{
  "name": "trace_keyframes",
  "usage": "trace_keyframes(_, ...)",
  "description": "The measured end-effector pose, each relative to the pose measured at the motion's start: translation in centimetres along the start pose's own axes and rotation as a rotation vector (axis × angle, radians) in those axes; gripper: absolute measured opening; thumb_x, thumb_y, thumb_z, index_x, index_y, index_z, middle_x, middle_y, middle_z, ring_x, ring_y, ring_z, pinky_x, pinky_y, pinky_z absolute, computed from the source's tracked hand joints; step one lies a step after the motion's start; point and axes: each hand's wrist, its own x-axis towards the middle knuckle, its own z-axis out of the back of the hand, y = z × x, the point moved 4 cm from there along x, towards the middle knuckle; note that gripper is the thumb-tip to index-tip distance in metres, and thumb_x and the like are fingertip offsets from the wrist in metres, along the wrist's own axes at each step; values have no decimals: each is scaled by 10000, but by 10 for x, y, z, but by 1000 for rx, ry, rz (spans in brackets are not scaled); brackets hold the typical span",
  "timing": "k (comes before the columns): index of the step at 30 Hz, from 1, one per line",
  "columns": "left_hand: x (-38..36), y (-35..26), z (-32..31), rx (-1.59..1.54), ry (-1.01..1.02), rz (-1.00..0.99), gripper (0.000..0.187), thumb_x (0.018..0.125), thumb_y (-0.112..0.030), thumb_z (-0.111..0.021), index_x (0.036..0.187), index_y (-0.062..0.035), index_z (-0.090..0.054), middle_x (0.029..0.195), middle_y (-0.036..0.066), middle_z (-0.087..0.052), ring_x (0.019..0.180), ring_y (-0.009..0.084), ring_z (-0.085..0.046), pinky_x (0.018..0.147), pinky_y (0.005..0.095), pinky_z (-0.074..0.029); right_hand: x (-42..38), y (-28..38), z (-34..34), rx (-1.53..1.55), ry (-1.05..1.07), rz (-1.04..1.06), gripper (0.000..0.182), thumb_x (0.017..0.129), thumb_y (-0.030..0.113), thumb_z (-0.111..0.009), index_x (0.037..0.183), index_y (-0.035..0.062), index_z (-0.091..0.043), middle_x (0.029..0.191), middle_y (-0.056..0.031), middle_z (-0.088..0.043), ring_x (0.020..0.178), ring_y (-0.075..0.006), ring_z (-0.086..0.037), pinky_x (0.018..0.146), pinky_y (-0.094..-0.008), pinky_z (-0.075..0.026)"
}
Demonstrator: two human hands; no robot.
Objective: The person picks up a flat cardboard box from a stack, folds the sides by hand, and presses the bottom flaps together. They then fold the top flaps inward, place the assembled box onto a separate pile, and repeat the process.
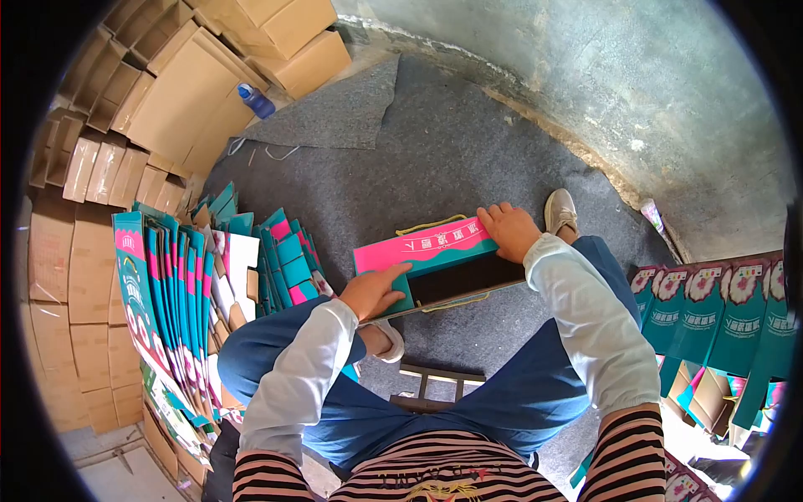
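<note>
A long pink and teal box point(443, 243) with white lettering lies across in front of my knees, its dark inside showing through an open side. Yellow cord shows along its far and near edges. My left hand point(374, 292) rests on the box's left end, thumb stretched along the edge and fingers apart. At the right end, my right hand point(509, 230) lies over the pink panel and the rim, its fingers bent over the far side and pressed close together.
Flattened teal and pink cartons point(180, 284) stand in rows at the left. Brown cardboard boxes point(188, 100) are stacked behind them, with a blue bottle point(256, 101) nearby. More printed cartons point(728, 309) sit at the right, below a concrete wall point(652, 100).
</note>
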Motion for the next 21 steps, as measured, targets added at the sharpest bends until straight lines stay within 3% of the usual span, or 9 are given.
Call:
trace_keyframes(5, -4, 5, -10, 79, 38, 45, 454, 847, -220, -653, 1192, -99, -384, 711, 120, -582, 696, 344, -603, 608, 424, -456, 2, 0, 2, -14, 5, 12, 717, 616, 175, -791, 1233, 18, -461, 1062, -109, -570, 1005, -277, -554, 797, -362, -503)
trace_keyframes(8, -5, 4, -15, 189, 5, -70, 391, 851, -271, -643, 1118, -93, -419, 809, 144, -616, 764, 364, -618, 648, 446, -476, 1, 0, 2, -25, 5, 11, 745, 612, 187, -798, 1249, 18, -452, 1065, -108, -569, 1007, -274, -552, 800, -359, -501)
trace_keyframes(11, -4, 6, -20, 247, 53, -52, 365, 858, -306, -622, 1088, -92, -437, 946, 167, -626, 832, 386, -618, 695, 472, -489, 1, 1, 3, -37, -6, 4, 735, 613, 187, -796, 1243, 20, -457, 1067, -108, -569, 1009, -271, -551, 803, -355, -500)
trace_keyframes(14, -2, 8, -22, 265, 90, -20, 352, 864, -315, -609, 1087, -93, -450, 1034, 172, -615, 865, 383, -620, 724, 473, -495, 1, 2, 3, -21, 10, -2, 746, 611, 189, -797, 1252, 21, -454, 1071, -106, -567, 1012, -269, -550, 804, -354, -499)
trace_keyframes(21, -5, 8, -19, 207, 12, -26, 311, 865, -278, -612, 1078, -90, -484, 991, 155, -626, 873, 356, -624, 725, 453, -496, -1, 2, 1, -37, -16, -19, 758, 622, 186, -793, 1276, 30, -445, 1072, -101, -564, 1023, -264, -545, 800, -366, -497)
